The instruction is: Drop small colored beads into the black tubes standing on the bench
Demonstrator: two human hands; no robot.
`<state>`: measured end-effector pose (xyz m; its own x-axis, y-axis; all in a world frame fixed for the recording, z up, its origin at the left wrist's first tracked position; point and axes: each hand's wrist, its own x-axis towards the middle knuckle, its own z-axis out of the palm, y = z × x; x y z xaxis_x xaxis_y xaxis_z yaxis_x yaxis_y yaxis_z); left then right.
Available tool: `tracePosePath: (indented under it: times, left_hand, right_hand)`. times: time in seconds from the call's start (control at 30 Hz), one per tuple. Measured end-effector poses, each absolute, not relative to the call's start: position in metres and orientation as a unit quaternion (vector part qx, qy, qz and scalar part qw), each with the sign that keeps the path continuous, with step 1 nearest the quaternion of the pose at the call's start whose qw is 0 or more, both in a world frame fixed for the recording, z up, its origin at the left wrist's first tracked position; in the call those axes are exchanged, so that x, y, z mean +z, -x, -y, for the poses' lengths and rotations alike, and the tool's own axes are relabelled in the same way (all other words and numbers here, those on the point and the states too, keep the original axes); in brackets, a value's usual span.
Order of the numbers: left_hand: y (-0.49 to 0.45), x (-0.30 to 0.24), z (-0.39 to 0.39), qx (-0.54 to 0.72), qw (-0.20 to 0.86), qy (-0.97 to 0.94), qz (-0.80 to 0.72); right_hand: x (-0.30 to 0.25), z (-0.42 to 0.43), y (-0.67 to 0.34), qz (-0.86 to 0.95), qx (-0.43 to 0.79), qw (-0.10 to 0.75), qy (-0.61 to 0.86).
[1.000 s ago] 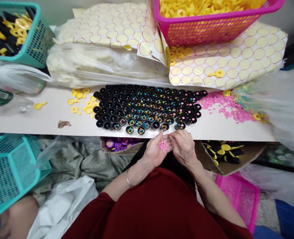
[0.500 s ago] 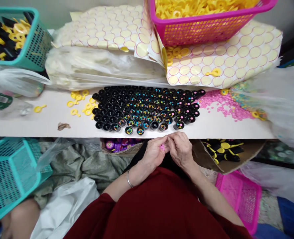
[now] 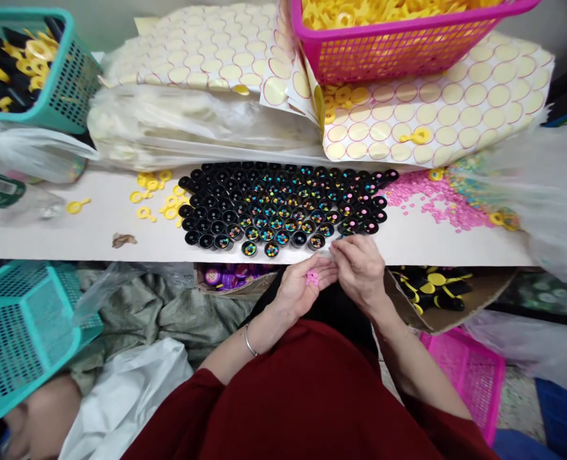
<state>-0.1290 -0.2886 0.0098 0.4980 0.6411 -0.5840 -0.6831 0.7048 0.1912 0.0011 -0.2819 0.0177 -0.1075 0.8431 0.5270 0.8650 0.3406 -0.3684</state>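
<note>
My left hand [image 3: 301, 287] is cupped palm up just in front of the table edge, holding a small heap of pink beads [image 3: 312, 277]. My right hand [image 3: 360, 268] sits beside it with fingers pinched together at the table edge, near the front row of black caps [image 3: 283, 203]; what it pinches is too small to see. Many caps hold coloured beads. A pile of loose pink beads [image 3: 431, 199] lies right of the caps.
Yellow rings [image 3: 156, 195] lie left of the caps. A pink basket [image 3: 408, 45] of yellow parts rests on sticker sheets [image 3: 436, 115] at the back. Teal baskets stand at far left [image 3: 34, 64] and lower left [image 3: 19, 332]. Boxes sit under the table.
My right hand has lifted away from the left palm toward the front caps. The left palm has opened, showing the pink beads again.
</note>
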Motion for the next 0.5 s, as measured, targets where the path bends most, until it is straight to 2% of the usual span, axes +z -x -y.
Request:
tracePosePath:
  times: [0.1, 0.23, 0.5]
  left_hand:
    - [0.129, 0.002, 0.292, 0.320, 0.895, 0.025, -0.310]
    - [0.127, -0.011, 0.300, 0.253, 0.928, -0.009, -0.275]
    - [0.131, -0.024, 0.299, 0.242, 0.933, -0.033, -0.263]
  right_hand:
    - [0.019, 0.262, -0.004, 0.727, -0.006, 0.335, 0.599]
    - [0.019, 0.247, -0.004, 0.725, 0.007, 0.272, 0.632]
    - [0.020, 0.242, -0.004, 0.737, 0.013, 0.213, 0.641]
